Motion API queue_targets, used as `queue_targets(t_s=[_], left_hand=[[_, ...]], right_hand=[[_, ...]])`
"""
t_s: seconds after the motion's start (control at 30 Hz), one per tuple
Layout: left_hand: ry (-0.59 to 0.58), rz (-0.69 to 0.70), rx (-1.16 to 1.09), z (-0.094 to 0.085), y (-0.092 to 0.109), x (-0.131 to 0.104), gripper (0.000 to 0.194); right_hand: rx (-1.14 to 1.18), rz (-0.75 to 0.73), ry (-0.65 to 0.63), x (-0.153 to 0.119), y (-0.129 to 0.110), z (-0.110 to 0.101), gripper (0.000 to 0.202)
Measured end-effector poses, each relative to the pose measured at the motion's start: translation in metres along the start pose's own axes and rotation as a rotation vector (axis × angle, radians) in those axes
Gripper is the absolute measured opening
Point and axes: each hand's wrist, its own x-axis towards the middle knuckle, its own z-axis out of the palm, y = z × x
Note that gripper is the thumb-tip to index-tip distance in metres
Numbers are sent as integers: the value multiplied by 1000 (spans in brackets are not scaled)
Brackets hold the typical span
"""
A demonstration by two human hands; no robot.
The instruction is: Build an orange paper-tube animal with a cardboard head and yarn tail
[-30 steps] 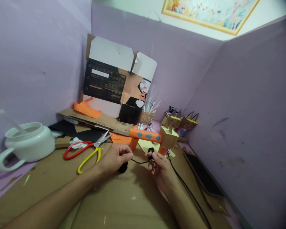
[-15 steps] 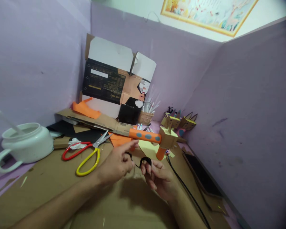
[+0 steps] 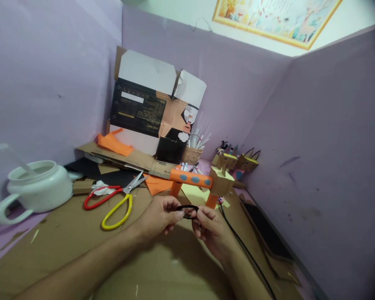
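A thin black strip bent into a loop (image 3: pixel 188 206) is stretched between my two hands; its material is hard to make out. My left hand (image 3: pixel 159 217) pinches the loop's left end between thumb and fingers. At the opposite end, my right hand (image 3: pixel 211 227) grips it with thumb and fingertips. Just beyond my hands stands a model animal with an orange tube body (image 3: pixel 192 178) marked with blue-grey spots, a cardboard box head (image 3: pixel 221 181) and orange legs (image 3: pixel 211 201).
Scissors (image 3: pixel 127 190) with red and yellow handles lie open at left, near a white mug (image 3: pixel 40 187). Behind are orange paper (image 3: pixel 115 143), an unfolded carton (image 3: pixel 139 108) and a basket of pens (image 3: pixel 192 155). A black cable (image 3: pixel 237 237) and a dark phone-like slab (image 3: pixel 265 231) lie right.
My left hand has drawn in its pointing finger and now pinches the black strip. The strip, coiled round my right fingers before, is now an open loop between both hands.
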Motion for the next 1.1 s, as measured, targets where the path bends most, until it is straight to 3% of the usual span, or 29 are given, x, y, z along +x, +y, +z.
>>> queue_targets(t_s=[0.23, 0.47, 0.63, 0.8, 0.93, 1.1], left_hand=[[176, -75, 50, 0, 3, 1, 17], [244, -101, -77, 0, 4, 2, 12], [224, -120, -139, 1, 1, 3, 13], [113, -184, -38, -9, 2, 3, 17], [153, -71, -76, -16, 14, -1, 48], [86, 8, -104, -14, 20, -8, 55]], right_hand=[[-299, -287, 305, 6, 8, -6, 23], [-383, -382, 367, 3, 11, -3, 19], [-541, -543, 429, 0, 11, -3, 13], [-711, -634, 277, -2, 7, -4, 12], [-861, -703, 126, -5, 2, 0, 15], [-921, -753, -18, -7, 3, 4, 18]])
